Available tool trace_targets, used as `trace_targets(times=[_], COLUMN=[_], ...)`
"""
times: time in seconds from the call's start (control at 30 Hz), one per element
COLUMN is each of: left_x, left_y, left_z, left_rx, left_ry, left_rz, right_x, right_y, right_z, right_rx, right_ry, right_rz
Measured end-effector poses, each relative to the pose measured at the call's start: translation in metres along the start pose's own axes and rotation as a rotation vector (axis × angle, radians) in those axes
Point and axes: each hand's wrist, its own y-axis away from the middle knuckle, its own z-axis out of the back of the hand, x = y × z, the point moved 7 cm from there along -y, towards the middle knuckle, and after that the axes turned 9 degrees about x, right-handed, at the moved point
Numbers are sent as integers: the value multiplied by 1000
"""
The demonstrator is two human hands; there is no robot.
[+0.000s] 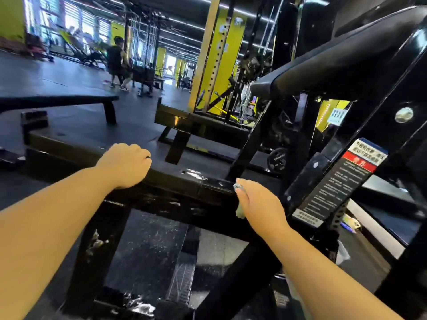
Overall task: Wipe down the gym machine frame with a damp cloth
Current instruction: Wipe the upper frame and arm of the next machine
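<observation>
— Where is the cloth (240,213)?

— It is under the right hand (258,204). Only a pale, crumpled corner shows, just below the finger with the ring (237,186). The hand holds it against the black machine frame (184,181), at the place where the horizontal beam meets the sloping post.

— How do the fingers of this hand lie?

— The ringed finger points forward along the beam. The other fingers are hidden behind the back of the hand, so I cannot tell if they are spread or together.

— And the left hand (126,166)?

— It rests on the same beam, well apart from the right fingers. Its fingers are pressed together and curled over the far edge, so it grips the beam.

— What is near the fingers?

— Between the two hands the beam surface shines with wet streaks. Just right of the right fingers there is a warning label (335,181) on the post. Above it there is a black padded rest (335,65). Beyond the right fingertips, lower, I see a weight plate (277,160). Far beyond the left fingers a person (117,63) stands on the dark floor.
</observation>
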Motion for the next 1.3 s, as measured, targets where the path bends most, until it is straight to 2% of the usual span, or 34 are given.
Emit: trace_targets(times=[0.07, 0.17, 0.23, 0.33, 0.43, 0.57, 0.67, 0.73, 0.87, 0.97, 1.03, 1.1, 1.17, 1.23, 1.3], left_x=[-7, -1, 10, 21, 22, 18, 17, 19, 21, 21, 21, 20, 19, 19, 19], left_y=[1, 1, 2, 3, 3, 8, 7, 6, 6, 9, 9, 10, 10, 8, 8], left_z=[0, -2, -1, -3, -5, -2, -6, -9, -11, -10, -9, -8, -9, -10, -10], left_rx=[-63, -141, -210, -276, -312, -321, -294, -279, -299, -310, -321, -326, -327, -313, -305], left_ry=[-51, 85, 236, 448, 510, 453, 427, 464, 539, 567, 568, 580, 574, 568, 566], left_rz=[-29, -3, 62, 160, 183, 174, 185, 203, 216, 217, 210, 204, 210, 217, 217], right_x=[5, 57, 105, 154, 131, 68, 75, 107, 161, 135, 92, 55, 51, 77, 116], right_y=[-3, -34, -68, -90, -70, -29, -40, -63, -86, -62, -41, -22, -28, -55, -83], right_z=[-1, -4, -14, -25, -17, 0, -5, -10, -20, -16, -8, 2, 1, -3, -10], right_rx=[0, -13, -46, 5, 55, -46, -15, -28, -74, -2, 7, -52, -54, -50, -85], right_ry=[74, 111, 87, 137, 242, 216, 168, 194, 194, 218, 239, 216, 219, 273, 267], right_rz=[-93, -116, -36, 120, 196, -9, -177, -156, 47, 129, 37, -107, -184, -146, -26])
